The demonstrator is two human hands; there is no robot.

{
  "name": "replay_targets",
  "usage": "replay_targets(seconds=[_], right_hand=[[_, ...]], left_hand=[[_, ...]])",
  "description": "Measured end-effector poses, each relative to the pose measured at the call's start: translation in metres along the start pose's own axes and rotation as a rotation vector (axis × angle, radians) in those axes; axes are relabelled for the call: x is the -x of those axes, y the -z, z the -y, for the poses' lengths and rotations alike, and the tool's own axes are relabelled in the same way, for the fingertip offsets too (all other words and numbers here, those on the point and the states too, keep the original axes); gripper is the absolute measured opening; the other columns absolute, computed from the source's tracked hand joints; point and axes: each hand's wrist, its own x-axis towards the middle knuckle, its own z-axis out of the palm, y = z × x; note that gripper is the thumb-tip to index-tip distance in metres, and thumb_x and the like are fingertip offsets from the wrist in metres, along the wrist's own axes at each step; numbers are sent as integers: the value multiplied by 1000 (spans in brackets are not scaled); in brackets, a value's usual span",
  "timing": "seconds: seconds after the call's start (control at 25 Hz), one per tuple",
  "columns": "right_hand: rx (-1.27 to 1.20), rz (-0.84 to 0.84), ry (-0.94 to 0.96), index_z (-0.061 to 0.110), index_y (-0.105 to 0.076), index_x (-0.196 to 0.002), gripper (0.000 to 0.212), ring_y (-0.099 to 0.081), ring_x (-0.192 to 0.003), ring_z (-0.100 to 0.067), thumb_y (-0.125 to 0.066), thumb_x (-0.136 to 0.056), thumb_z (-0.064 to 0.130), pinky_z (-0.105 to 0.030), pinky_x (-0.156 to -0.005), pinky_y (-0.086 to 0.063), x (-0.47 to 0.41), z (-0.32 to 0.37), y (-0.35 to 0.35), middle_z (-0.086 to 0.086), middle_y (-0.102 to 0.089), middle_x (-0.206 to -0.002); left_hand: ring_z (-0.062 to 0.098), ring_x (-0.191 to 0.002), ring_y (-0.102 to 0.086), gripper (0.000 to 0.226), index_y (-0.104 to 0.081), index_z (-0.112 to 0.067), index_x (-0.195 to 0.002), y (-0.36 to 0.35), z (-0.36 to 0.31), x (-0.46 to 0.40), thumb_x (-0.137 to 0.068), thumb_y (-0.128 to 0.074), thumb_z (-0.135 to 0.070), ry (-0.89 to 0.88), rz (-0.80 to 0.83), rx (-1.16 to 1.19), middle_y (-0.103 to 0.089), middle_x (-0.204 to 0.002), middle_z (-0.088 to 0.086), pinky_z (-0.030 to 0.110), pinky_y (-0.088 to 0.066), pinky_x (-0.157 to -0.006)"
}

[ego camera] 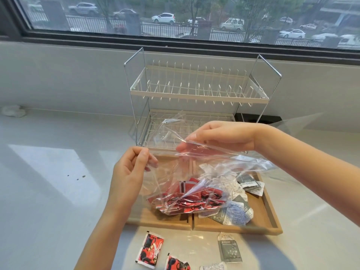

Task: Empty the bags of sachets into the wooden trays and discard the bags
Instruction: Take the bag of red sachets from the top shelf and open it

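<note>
Both hands are up on the clear plastic bag (175,172), over the left wooden tray (155,221). The left hand (129,172) has its grip pinched shut on the bag's near mouth edge; the right hand (220,137) pinches the far edge, spreading it open. Thin, limp, slippery film, so I'd say the rim is the spot to hold. The red sachets (187,199) look light, slumped low in the bag below both grips, resting in the tray.

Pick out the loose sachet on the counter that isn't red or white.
The grey sachet, lying in front of the wooden tray's right half. The two red sachets lie farther left.
</note>
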Motion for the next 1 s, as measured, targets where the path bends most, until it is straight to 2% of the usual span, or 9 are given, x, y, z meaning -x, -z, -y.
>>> replay_targets(seconds=[0.16, 0.32, 0.36, 0.48, 0.56, 0.72, 0.8, 0.88, 1.0], right_hand=[[60, 6, 92, 17, -65, -108, 25, -62, -105, -5, -46, -92, 19, -19, -96, -47, 6, -3, 2, 13, -69, -103], [263, -141, 143, 18, -70, -96, 20, -61, -101, -32, -52, -90, 24, -38, -95, -48, 7, -4, -2, -12, -70, -106], [281, -175, 160, 18, -70, -94, 20, -63, -96, -31, -53, -89, 25, -37, -93, -48, 6, -4, -4, -14, -70, -104], [354, -357, 207, 19, -69, -88, 16, -62, -76, -11, -54, -88, 24, -15, -72, -52, 11, 6, 1, -9, -71, -87], [406, -452, 247, 19, -68, -86, 14, -66, -74, -5, -55, -87, 23, -14, -74, -53, 21, 17, 10, 1, -71, -81], [588, -562, 332, 21, -68, -93, 17, -67, -82, -5, -52, -89, 25, -13, -81, -50, 27, 25, 9, 3, -72, -89], [500, -510, 265, 22, -62, -108, 23, -66, -90, -7, -48, -91, 29, -20, -86, -52, 21, 18, 6, 3, -70, -102], [398, -389, 99, 22, -53, -122, 35, -65, -96, -14, -49, -90, 34, -26, -86, -54, 15, 9, 7, 2, -65, -116], [255, -218, -31, 22, -59, -112, 26, -54, -91, -22, -49, -90, 32, -23, -82, -55, 11, 3, 6, -21, -60, -121]], left_hand=[[-2, -58, -55, 27, -53, -16, -67, 1, 1, -1, -92, -42, -18, 18, -6, 20, -63, -57, -11, 7, -43, -61], [-1, -57, -55, 28, -52, -15, -66, -2, -1, 1, -92, -42, -15, 11, 25, -13, -63, -55, -11, 7, -43, -59], [-1, -56, -54, 28, -52, -14, -66, -2, -1, 1, -92, -42, -15, 14, 21, -13, -62, -55, -10, 7, -43, -58], [-1, -51, -49, 27, -50, -15, -65, 2, 1, 1, -92, -44, -17, 33, -33, 24, -57, -49, -12, 7, -42, -56], [-1, -50, -47, 28, -48, -16, -64, 2, 0, 1, -91, -44, -18, 23, -26, 18, -54, -48, -13, 6, -40, -56], [0, -50, -45, 29, -46, -16, -64, -1, -4, -1, -92, -43, -16, -11, -34, 11, -52, -50, -12, 6, -39, -55], [0, -51, -45, 28, -46, -15, -65, -1, -3, -1, -93, -42, -16, -1, -52, 36, -53, -50, -12, 7, -39, -55], [-1, -51, -45, 28, -46, -15, -65, -1, -2, 0, -93, -42, -16, 1, -50, 31, -53, -49, -14, 6, -39, -55], [-1, -50, -45, 28, -46, -15, -65, -2, -1, 3, -93, -42, -14, -8, -44, 22, -52, -48, -14, 6, -38, -55]])
